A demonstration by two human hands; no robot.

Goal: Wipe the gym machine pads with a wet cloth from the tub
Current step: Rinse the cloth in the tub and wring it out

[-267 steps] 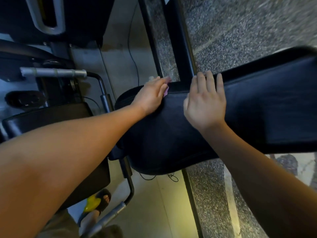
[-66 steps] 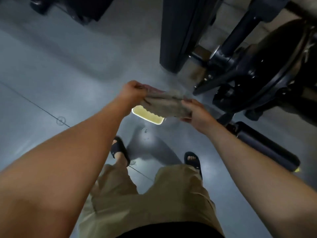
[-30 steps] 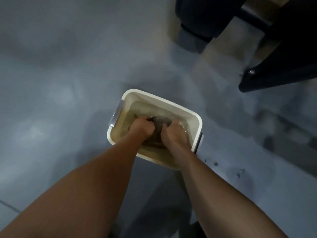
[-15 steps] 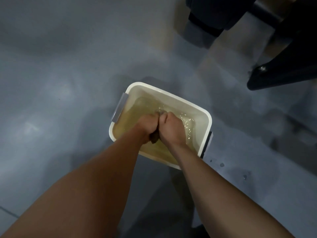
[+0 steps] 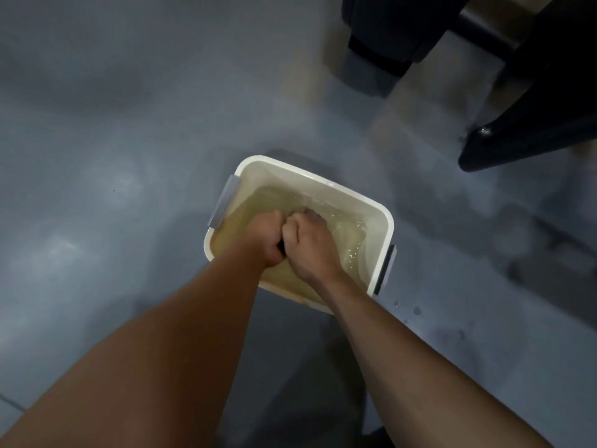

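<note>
Here, one tub point(image 5: 284, 176), one cloth point(image 5: 281, 250), gripped by left hand point(image 5: 263, 236), right hand point(image 5: 310, 244)

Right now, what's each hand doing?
Left hand: fist clenched round the cloth.
Right hand: fist clenched round the same cloth.

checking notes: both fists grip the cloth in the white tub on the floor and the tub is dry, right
Not dry: the head view shows the white tub holding yellowish water. Otherwise right: left hand and right hand grip the cloth in it, on the floor.
</note>
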